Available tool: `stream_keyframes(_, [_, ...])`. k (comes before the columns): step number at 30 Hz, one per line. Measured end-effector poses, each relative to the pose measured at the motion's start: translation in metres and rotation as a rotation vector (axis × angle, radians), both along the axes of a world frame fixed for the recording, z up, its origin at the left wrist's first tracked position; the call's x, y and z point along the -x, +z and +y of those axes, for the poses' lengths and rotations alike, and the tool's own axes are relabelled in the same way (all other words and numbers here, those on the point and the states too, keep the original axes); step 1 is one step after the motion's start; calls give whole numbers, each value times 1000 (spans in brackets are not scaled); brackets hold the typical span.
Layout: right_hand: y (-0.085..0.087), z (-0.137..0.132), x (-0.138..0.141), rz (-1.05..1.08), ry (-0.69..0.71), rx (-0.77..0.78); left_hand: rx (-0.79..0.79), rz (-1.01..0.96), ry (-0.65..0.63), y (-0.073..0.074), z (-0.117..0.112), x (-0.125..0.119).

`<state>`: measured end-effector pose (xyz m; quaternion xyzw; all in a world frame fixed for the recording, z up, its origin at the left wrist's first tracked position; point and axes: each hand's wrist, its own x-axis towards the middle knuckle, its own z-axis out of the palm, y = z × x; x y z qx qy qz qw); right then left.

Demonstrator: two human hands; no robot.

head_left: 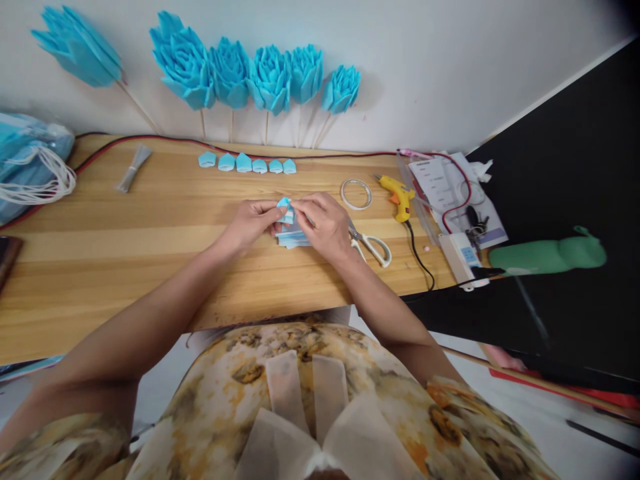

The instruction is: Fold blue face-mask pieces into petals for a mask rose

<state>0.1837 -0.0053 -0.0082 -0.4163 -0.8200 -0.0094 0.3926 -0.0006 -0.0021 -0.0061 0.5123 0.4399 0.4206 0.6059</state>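
Both of my hands meet over the middle of the wooden table (125, 233). My left hand (250, 223) and my right hand (323, 223) pinch a small folded light-blue piece (286, 212) between their fingertips. Under it lies a small stack of light-blue sheets (290, 238), partly covered by my right hand. A row of several folded blue pieces (245, 163) lies further back on the table. Several finished blue flowers (250, 77) on sticks lean against the white wall.
White-handled scissors (373, 247) lie just right of my right hand. A tape roll (357, 193), a yellow glue gun (399, 197), papers and a power strip (463, 257) sit at the right. A wire bundle (133, 168) and a bag of blue masks (30, 167) are at the left.
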Motion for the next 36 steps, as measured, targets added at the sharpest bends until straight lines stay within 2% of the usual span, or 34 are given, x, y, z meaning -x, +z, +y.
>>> stream_keyframes(6, [4, -1, -2, -4, 82, 114, 24, -88, -15, -3, 2, 2])
stream_keyframes(9, [8, -1, -3, 79, 132, 167, 22, -86, -6, -3, 3, 3])
stream_keyframes(11, [9, 1, -5, 207, 134, 254, 9, -73, -5, -2, 2, 3])
stream_keyframes(16, [2, 7, -7, 488, 125, 597, -37, -11, 2, 1, 0, 1])
stream_keyframes(22, [0, 7, -5, 622, 251, 766, -90, 77, 0, 5, -1, 0])
stream_keyframes(26, [-2, 8, -4, 613, 278, 811, -104, 104, 3, 7, -3, -1])
stream_keyframes(32, [-9, 12, -4, 539, 242, 736, -134, 115, -8, 7, -5, -3])
stream_keyframes(36, [-6, 12, -4, 518, 216, 717, -150, 130, -6, 6, -4, -3])
